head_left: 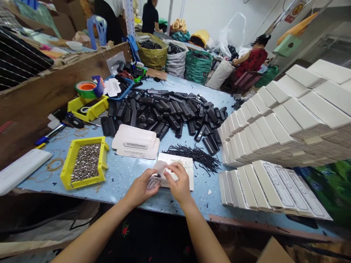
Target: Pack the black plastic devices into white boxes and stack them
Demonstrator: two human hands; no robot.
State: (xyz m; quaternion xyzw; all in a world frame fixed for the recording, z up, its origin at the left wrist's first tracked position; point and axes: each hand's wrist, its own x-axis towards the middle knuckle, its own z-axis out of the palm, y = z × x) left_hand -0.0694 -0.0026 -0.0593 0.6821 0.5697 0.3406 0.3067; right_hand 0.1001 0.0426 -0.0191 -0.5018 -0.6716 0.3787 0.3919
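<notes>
Near the table's front edge, both hands hold a small white printed carton (154,182). Its pale end flap (160,166) stands up between my fingers. My left hand (142,188) grips the carton's left side, thumb along the printed face. At the other end, my right hand (179,179) pinches by the flap, and a bit of something dark shows inside the opening. Partly beneath the hands lies a white sheet with a shiny surface (182,164). Beyond it are a pile of thin black strips (197,155) and a stack of flat printed cartons (135,142).
Black plastic cases (170,109) are heaped across the middle. A yellow bin of small metal parts (85,162) stands left, with another yellow bin (87,108) behind it. White boxes (263,128) rise in a tall stack at right. Co-workers (251,60) are farther back.
</notes>
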